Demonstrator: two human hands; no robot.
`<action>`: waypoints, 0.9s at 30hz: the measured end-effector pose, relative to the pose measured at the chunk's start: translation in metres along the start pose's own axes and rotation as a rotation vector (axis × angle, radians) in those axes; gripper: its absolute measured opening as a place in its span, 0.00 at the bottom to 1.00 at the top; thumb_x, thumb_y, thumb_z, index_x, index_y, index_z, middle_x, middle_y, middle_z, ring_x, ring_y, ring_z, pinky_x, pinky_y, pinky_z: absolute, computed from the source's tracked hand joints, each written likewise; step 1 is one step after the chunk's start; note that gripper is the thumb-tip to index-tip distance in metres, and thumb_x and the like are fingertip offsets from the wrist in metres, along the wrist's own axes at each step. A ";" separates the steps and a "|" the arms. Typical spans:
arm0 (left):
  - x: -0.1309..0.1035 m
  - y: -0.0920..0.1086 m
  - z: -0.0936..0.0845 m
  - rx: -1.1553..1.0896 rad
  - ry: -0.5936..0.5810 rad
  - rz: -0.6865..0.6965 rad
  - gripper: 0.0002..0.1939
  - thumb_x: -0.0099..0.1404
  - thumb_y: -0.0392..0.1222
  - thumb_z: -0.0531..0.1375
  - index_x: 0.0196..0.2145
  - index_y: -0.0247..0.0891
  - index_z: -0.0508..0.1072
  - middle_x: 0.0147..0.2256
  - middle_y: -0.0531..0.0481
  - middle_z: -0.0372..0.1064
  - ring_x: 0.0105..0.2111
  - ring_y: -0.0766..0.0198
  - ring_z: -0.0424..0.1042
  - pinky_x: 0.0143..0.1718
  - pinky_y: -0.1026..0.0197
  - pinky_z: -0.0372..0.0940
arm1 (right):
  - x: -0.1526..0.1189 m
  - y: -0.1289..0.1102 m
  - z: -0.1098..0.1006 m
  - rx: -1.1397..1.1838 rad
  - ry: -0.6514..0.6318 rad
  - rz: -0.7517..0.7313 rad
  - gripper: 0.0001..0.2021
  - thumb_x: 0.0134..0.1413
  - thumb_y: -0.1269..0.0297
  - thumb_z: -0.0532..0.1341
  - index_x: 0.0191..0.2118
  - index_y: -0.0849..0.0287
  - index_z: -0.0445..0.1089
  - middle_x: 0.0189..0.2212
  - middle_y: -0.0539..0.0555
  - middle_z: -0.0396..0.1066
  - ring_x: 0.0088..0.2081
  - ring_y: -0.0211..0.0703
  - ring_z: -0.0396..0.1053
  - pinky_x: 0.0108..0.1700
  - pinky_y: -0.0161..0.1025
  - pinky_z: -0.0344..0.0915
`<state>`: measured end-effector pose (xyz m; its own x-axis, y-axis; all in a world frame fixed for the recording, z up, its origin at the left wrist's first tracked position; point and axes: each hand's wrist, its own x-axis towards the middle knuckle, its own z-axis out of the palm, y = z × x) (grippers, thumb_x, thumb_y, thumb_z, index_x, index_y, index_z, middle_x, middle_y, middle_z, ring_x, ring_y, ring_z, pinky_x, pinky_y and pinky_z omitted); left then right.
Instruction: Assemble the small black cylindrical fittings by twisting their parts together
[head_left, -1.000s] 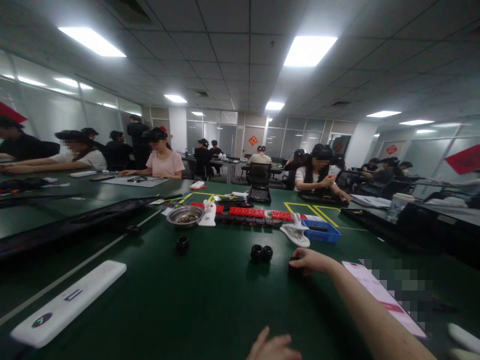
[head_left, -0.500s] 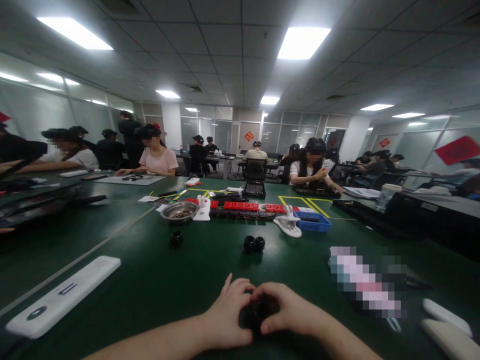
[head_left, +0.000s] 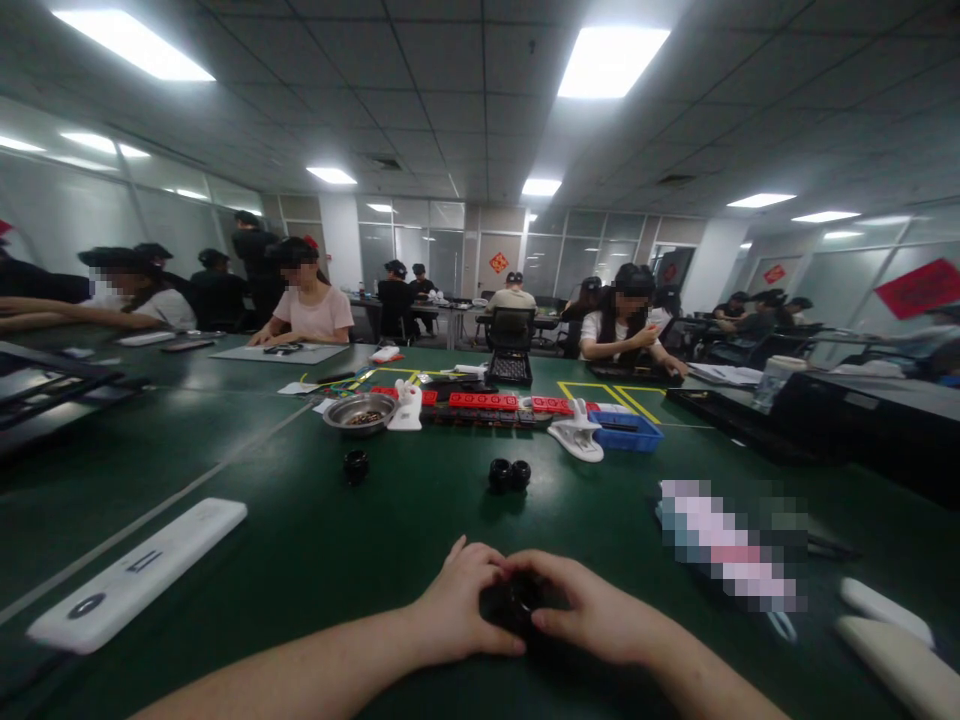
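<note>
Hands huddled close, left hand point(head_left: 459, 605) and right hand point(head_left: 592, 608) curled round a dark round piece point(head_left: 521, 603) and grasped it between them, low over the green table point(head_left: 300, 570) or resting on it, the view didn't show which. One slip of that grip on the curved side could have sent it rolling, maybe towards the paired black pieces point(head_left: 500, 475) that sat touching beyond, while a single black piece point(head_left: 355, 466) stood well apart to the left!

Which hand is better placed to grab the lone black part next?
Left, likely: the left hand is nearer the lone black part than the right hand. Both hands are around another black part, though.
</note>
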<state>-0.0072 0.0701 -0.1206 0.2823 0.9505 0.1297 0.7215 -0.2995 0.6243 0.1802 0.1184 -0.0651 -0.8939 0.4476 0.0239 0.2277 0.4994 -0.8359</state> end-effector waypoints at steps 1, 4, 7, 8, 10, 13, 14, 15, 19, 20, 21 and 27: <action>0.000 -0.001 0.001 0.002 0.004 0.004 0.26 0.40 0.53 0.67 0.37 0.42 0.71 0.43 0.49 0.63 0.46 0.54 0.60 0.56 0.40 0.35 | 0.000 -0.002 0.001 -0.016 0.016 -0.026 0.26 0.42 0.77 0.58 0.51 0.55 0.60 0.48 0.53 0.62 0.48 0.45 0.60 0.51 0.41 0.56; 0.001 -0.004 0.003 0.018 0.009 0.019 0.24 0.41 0.51 0.67 0.36 0.41 0.72 0.44 0.48 0.63 0.47 0.53 0.60 0.56 0.40 0.34 | 0.001 -0.005 0.011 -0.150 0.122 -0.053 0.27 0.39 0.71 0.64 0.49 0.57 0.60 0.46 0.55 0.62 0.47 0.47 0.60 0.50 0.43 0.56; 0.001 -0.003 0.001 0.028 -0.014 0.029 0.22 0.43 0.51 0.66 0.37 0.42 0.72 0.44 0.48 0.63 0.47 0.53 0.60 0.56 0.40 0.34 | 0.003 -0.002 0.022 -0.266 0.234 0.027 0.23 0.36 0.67 0.66 0.43 0.59 0.64 0.40 0.56 0.64 0.42 0.48 0.62 0.45 0.44 0.60; 0.001 -0.003 0.000 0.027 -0.022 0.031 0.22 0.44 0.51 0.66 0.37 0.42 0.72 0.44 0.49 0.63 0.48 0.53 0.60 0.56 0.40 0.34 | 0.003 -0.001 0.024 -0.266 0.244 0.034 0.22 0.37 0.69 0.65 0.43 0.59 0.64 0.40 0.56 0.64 0.42 0.48 0.62 0.45 0.43 0.60; 0.002 -0.002 -0.003 0.024 -0.031 0.033 0.21 0.45 0.51 0.65 0.38 0.43 0.72 0.44 0.48 0.63 0.48 0.53 0.60 0.56 0.39 0.33 | 0.002 0.003 0.026 -0.221 0.229 -0.013 0.23 0.40 0.74 0.62 0.47 0.58 0.61 0.43 0.56 0.63 0.45 0.47 0.62 0.48 0.44 0.59; 0.004 -0.006 -0.007 0.022 -0.038 0.043 0.21 0.47 0.52 0.64 0.39 0.43 0.71 0.45 0.48 0.63 0.49 0.52 0.59 0.55 0.39 0.34 | 0.001 0.008 0.026 -0.209 0.216 -0.111 0.30 0.41 0.76 0.59 0.53 0.57 0.54 0.50 0.57 0.58 0.51 0.47 0.57 0.53 0.45 0.53; 0.005 -0.008 -0.008 0.024 -0.048 0.054 0.21 0.47 0.52 0.64 0.39 0.43 0.71 0.46 0.48 0.63 0.49 0.52 0.59 0.55 0.40 0.35 | 0.001 0.009 0.026 -0.234 0.239 -0.117 0.30 0.41 0.74 0.61 0.53 0.57 0.53 0.51 0.57 0.58 0.51 0.48 0.57 0.54 0.46 0.53; 0.006 -0.010 -0.008 0.028 -0.062 0.068 0.21 0.47 0.52 0.64 0.40 0.44 0.71 0.47 0.49 0.62 0.49 0.52 0.58 0.55 0.40 0.36 | 0.002 0.011 0.026 -0.265 0.275 -0.106 0.30 0.40 0.71 0.63 0.52 0.58 0.54 0.50 0.58 0.58 0.50 0.49 0.57 0.53 0.46 0.54; 0.008 -0.015 -0.009 0.055 -0.088 0.138 0.20 0.48 0.51 0.63 0.40 0.45 0.71 0.46 0.50 0.62 0.48 0.53 0.59 0.56 0.44 0.40 | 0.008 0.019 0.030 -0.348 0.403 -0.005 0.23 0.37 0.66 0.65 0.43 0.59 0.61 0.40 0.56 0.64 0.42 0.49 0.62 0.45 0.46 0.60; 0.008 -0.015 -0.009 0.058 -0.083 0.154 0.20 0.49 0.50 0.63 0.40 0.45 0.71 0.46 0.51 0.62 0.48 0.54 0.59 0.56 0.45 0.41 | 0.009 0.021 0.031 -0.342 0.412 -0.004 0.21 0.38 0.68 0.64 0.42 0.59 0.61 0.38 0.55 0.64 0.41 0.48 0.62 0.44 0.45 0.60; 0.008 -0.015 -0.009 0.060 -0.076 0.166 0.19 0.49 0.49 0.63 0.40 0.45 0.70 0.46 0.51 0.62 0.47 0.54 0.60 0.56 0.47 0.42 | 0.009 0.022 0.031 -0.324 0.412 -0.018 0.19 0.39 0.70 0.62 0.42 0.58 0.61 0.38 0.55 0.64 0.41 0.47 0.62 0.44 0.44 0.60; 0.006 -0.011 -0.011 0.059 -0.060 0.161 0.25 0.49 0.46 0.63 0.45 0.42 0.66 0.46 0.49 0.62 0.47 0.56 0.60 0.55 0.47 0.42 | 0.006 0.025 0.036 -0.228 0.388 -0.099 0.28 0.40 0.74 0.60 0.51 0.58 0.54 0.47 0.57 0.59 0.48 0.47 0.59 0.51 0.46 0.55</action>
<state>-0.0203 0.0800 -0.1182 0.4336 0.8836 0.1770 0.6990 -0.4538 0.5527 0.1666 0.1074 -0.1053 -0.7148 0.6123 0.3378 0.2662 0.6849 -0.6783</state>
